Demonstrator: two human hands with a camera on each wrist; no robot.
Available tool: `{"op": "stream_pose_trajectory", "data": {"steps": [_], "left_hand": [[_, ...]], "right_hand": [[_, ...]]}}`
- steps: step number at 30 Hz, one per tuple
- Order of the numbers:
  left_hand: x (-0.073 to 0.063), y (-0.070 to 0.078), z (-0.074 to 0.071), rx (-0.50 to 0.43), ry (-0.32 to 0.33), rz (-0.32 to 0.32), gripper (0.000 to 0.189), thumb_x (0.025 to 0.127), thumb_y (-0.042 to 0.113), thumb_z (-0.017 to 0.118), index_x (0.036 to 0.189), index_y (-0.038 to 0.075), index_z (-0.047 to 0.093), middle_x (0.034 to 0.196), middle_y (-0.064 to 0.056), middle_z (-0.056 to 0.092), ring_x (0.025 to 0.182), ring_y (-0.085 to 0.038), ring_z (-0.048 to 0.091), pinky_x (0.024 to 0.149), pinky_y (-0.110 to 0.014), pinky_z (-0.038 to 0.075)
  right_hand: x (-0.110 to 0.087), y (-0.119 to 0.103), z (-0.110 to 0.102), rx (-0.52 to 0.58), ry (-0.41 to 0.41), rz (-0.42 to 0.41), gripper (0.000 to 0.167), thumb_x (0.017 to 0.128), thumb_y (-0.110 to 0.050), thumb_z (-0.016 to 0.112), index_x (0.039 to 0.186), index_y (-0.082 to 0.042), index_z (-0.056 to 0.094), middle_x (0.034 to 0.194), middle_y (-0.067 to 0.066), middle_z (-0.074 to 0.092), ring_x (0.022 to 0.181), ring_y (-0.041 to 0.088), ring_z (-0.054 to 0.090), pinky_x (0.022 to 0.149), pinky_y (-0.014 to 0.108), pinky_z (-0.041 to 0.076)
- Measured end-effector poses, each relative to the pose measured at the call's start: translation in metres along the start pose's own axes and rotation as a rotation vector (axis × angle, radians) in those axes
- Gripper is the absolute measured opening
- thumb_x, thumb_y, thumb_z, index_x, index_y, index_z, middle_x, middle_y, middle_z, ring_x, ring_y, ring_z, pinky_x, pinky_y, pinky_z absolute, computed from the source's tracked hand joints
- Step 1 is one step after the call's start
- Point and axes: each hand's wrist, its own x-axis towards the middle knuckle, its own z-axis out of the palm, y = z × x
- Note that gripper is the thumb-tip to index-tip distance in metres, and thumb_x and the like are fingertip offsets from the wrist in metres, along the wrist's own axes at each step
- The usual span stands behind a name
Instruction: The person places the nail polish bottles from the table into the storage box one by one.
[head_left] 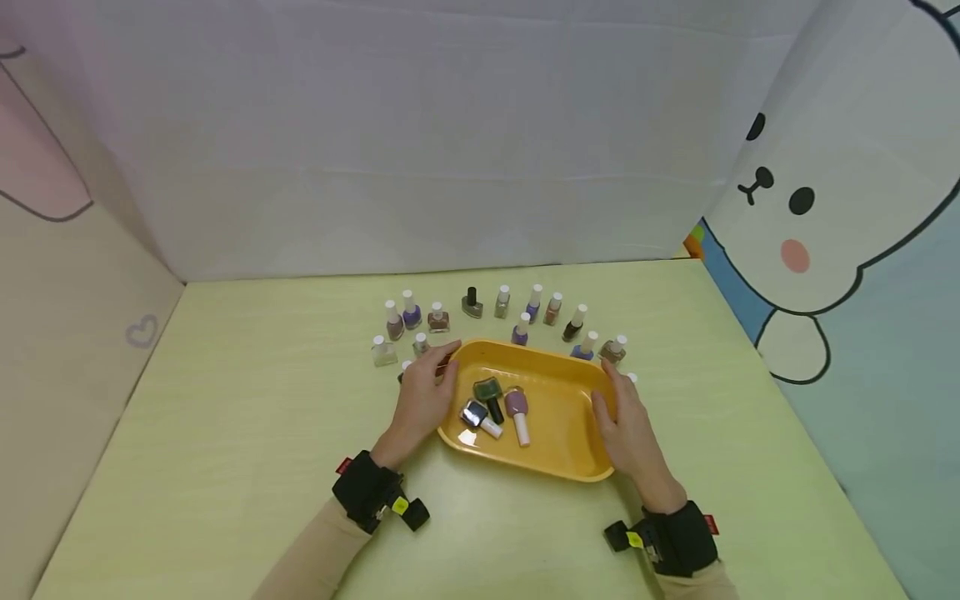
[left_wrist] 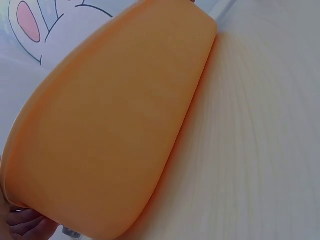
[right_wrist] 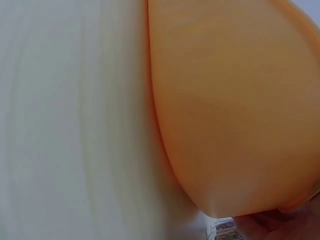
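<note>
No lettering or number legible, only a drawn heart on the wall
A grey outlined heart stands on the left wall, low, near the edge of the table; any print on the red tag of the left black wristband, or on the other red tag of the right black wristband, is too small to read, as is any on the two yellow tabs beside them or on the small bottles in the yellow tray
</note>
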Motion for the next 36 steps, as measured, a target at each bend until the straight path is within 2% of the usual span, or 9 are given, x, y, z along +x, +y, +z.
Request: {"op": "stream_pose_trajectory", "data": {"steps": [7, 13, 17, 19, 21, 25, 28, 31, 36], "left_hand": [[0.001, -0.001, -0.001, -0.013, 0.009, -0.012, 0.03, 0.102, 0.0, 0.06, 0.13, -0.004, 0.067, 0.122, -0.021, 0.071, 0.106, -0.031, 0.071, 0.09, -0.041, 0.062], [0.002, -0.001, -0.001, -0.006, 0.022, -0.003, 0.03, 0.101, -0.001, 0.061, 0.13, -0.004, 0.068, 0.12, -0.021, 0.071, 0.103, -0.032, 0.072, 0.089, -0.042, 0.063], [0.002, -0.001, 0.001, -0.006, 0.021, -0.007, 0.03, 0.101, 0.0, 0.061, 0.131, -0.004, 0.067, 0.121, -0.02, 0.071, 0.104, -0.031, 0.072, 0.089, -0.041, 0.062], [0.002, -0.001, 0.001, -0.003, 0.019, -0.002, 0.031, 0.102, 0.001, 0.061, 0.131, -0.004, 0.067, 0.121, -0.02, 0.071, 0.104, -0.031, 0.072, 0.089, -0.041, 0.062], [0.003, 0.0, 0.002, 0.003, 0.021, 0.003, 0.031, 0.101, 0.0, 0.061, 0.131, -0.005, 0.067, 0.121, -0.02, 0.071, 0.104, -0.031, 0.072, 0.089, -0.041, 0.062], [0.002, 0.0, 0.001, 0.012, 0.021, 0.0, 0.031, 0.101, 0.001, 0.061, 0.131, -0.004, 0.067, 0.121, -0.02, 0.071, 0.104, -0.03, 0.072, 0.09, -0.041, 0.062], [0.001, 0.0, 0.001, 0.013, 0.015, -0.008, 0.031, 0.101, 0.0, 0.061, 0.132, -0.004, 0.067, 0.121, -0.02, 0.071, 0.104, -0.031, 0.072, 0.09, -0.041, 0.062], [0.0, 0.0, 0.0, 0.013, 0.013, -0.012, 0.031, 0.101, 0.0, 0.061, 0.132, -0.004, 0.067, 0.12, -0.02, 0.071, 0.103, -0.031, 0.072, 0.089, -0.041, 0.062], [-0.002, 0.001, 0.001, 0.005, 0.006, -0.018, 0.031, 0.102, 0.0, 0.061, 0.132, -0.003, 0.067, 0.121, -0.02, 0.071, 0.104, -0.03, 0.071, 0.09, -0.039, 0.062]], "right_hand": [[-0.002, -0.002, 0.003, -0.102, 0.151, -0.054, 0.047, 0.106, -0.01, 0.054, 0.15, 0.006, 0.045, 0.139, 0.028, 0.056, 0.124, 0.045, 0.057, 0.107, 0.063, 0.046], [-0.005, 0.0, 0.006, -0.175, 0.359, -0.142, 0.03, 0.102, -0.007, 0.062, 0.128, 0.007, 0.065, 0.113, 0.024, 0.069, 0.094, 0.036, 0.067, 0.085, 0.054, 0.06], [-0.005, 0.0, 0.002, -0.188, 0.487, -0.154, 0.015, 0.101, -0.007, 0.064, 0.107, 0.006, 0.07, 0.1, 0.019, 0.069, 0.083, 0.032, 0.069, 0.08, 0.022, 0.06], [-0.005, 0.002, -0.002, -0.165, 0.54, -0.142, 0.013, 0.101, -0.006, 0.065, 0.101, 0.006, 0.068, 0.095, 0.019, 0.066, 0.08, 0.031, 0.067, 0.078, 0.006, 0.05], [-0.003, 0.004, -0.009, -0.114, 0.556, -0.119, 0.014, 0.101, -0.006, 0.065, 0.104, 0.008, 0.065, 0.096, 0.02, 0.063, 0.082, 0.03, 0.063, 0.076, 0.001, 0.04], [0.0, 0.013, -0.024, 0.019, 0.424, -0.029, 0.033, 0.103, -0.01, 0.064, 0.128, 0.009, 0.054, 0.119, 0.024, 0.057, 0.105, 0.033, 0.056, 0.082, 0.013, 0.044], [0.003, 0.02, -0.035, 0.116, 0.223, 0.047, 0.05, 0.106, -0.019, 0.061, 0.146, 0.005, 0.043, 0.141, 0.025, 0.05, 0.127, 0.038, 0.05, 0.09, 0.005, 0.041], [0.004, 0.027, -0.04, 0.181, 0.073, 0.101, 0.056, 0.108, -0.028, 0.058, 0.152, 0.002, 0.041, 0.151, 0.024, 0.047, 0.137, 0.04, 0.047, 0.093, -0.004, 0.036], [0.002, 0.04, -0.038, 0.205, 0.046, 0.114, 0.049, 0.108, -0.031, 0.057, 0.146, -0.001, 0.05, 0.145, 0.02, 0.055, 0.12, -0.002, 0.054, 0.092, -0.001, 0.041]]}}
